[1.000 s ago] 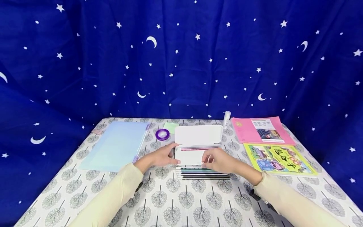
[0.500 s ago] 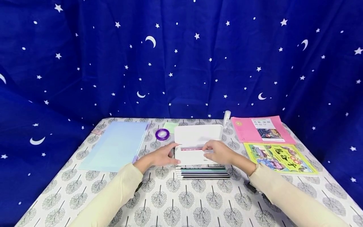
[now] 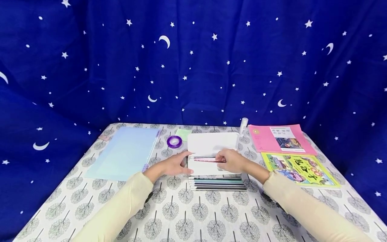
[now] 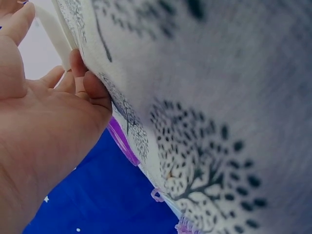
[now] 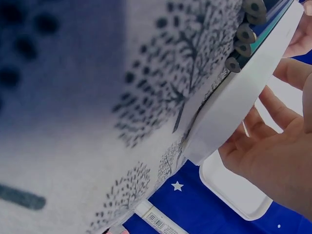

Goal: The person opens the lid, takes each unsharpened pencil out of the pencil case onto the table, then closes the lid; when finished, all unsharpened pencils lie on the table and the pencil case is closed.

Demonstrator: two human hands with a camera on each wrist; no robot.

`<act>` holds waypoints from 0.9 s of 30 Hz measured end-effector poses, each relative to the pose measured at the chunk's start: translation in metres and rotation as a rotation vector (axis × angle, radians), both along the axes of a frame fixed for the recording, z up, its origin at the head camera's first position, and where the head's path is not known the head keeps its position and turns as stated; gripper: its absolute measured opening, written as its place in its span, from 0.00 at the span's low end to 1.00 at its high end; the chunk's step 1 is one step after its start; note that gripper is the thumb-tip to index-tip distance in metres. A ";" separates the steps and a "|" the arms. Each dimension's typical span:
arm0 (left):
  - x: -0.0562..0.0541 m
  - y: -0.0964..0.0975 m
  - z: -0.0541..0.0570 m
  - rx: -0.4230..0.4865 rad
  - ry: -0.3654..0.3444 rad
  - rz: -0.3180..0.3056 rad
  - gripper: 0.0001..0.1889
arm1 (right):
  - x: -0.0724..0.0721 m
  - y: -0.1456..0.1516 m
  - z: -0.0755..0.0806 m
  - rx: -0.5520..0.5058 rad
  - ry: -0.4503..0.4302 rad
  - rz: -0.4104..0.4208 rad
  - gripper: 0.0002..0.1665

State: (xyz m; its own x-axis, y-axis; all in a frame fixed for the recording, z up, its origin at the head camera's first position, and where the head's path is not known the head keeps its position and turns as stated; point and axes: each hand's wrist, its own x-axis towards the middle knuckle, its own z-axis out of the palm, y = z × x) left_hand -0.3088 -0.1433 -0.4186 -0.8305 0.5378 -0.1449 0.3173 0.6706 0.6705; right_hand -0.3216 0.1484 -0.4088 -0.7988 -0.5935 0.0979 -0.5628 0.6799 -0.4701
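A white pencil case (image 3: 204,169) lies with its lid (image 3: 211,143) folded back. My left hand (image 3: 173,164) holds the case's left end, thumb at the front corner and fingers at the back one. In the left wrist view its fingertips (image 4: 95,87) lie against the white edge. My right hand (image 3: 234,160) is over the right part of the case and pinches a red pencil (image 3: 205,160), which slants slightly inside. Dark pencils (image 3: 211,157) lie along the back of the case. Several more pencils (image 3: 217,184) lie in a row in front of it.
A purple tape roll (image 3: 174,142), green sticky notes (image 3: 183,134) and a white glue stick (image 3: 243,125) are behind. To the left lies a pale blue notebook (image 3: 125,153); to the right, a pink booklet (image 3: 263,139) and a yellow picture book (image 3: 299,169).
My right hand has moved back from the case's front edge to the red pencil and pinched it, turning it slightly off line. My left hand stays at the case's left end.
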 end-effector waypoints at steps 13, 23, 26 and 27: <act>0.004 0.005 0.002 -0.031 0.020 -0.014 0.46 | -0.005 0.000 -0.005 0.011 -0.081 0.089 0.03; 0.002 0.004 0.000 -0.033 0.024 -0.005 0.46 | -0.010 -0.002 -0.003 -0.015 -0.134 0.089 0.06; 0.001 0.002 -0.001 -0.037 0.021 0.000 0.46 | -0.011 -0.004 -0.004 -0.035 -0.112 0.115 0.04; 0.001 0.001 -0.001 -0.041 0.021 0.000 0.46 | -0.011 -0.004 -0.004 -0.041 -0.106 0.118 0.03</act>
State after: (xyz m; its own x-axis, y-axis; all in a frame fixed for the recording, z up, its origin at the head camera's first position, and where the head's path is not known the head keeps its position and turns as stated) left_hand -0.3077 -0.1419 -0.4198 -0.8335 0.5319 -0.1492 0.3311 0.6972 0.6359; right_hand -0.3328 0.1443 -0.4131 -0.7308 -0.6813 0.0429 -0.5833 0.5906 -0.5576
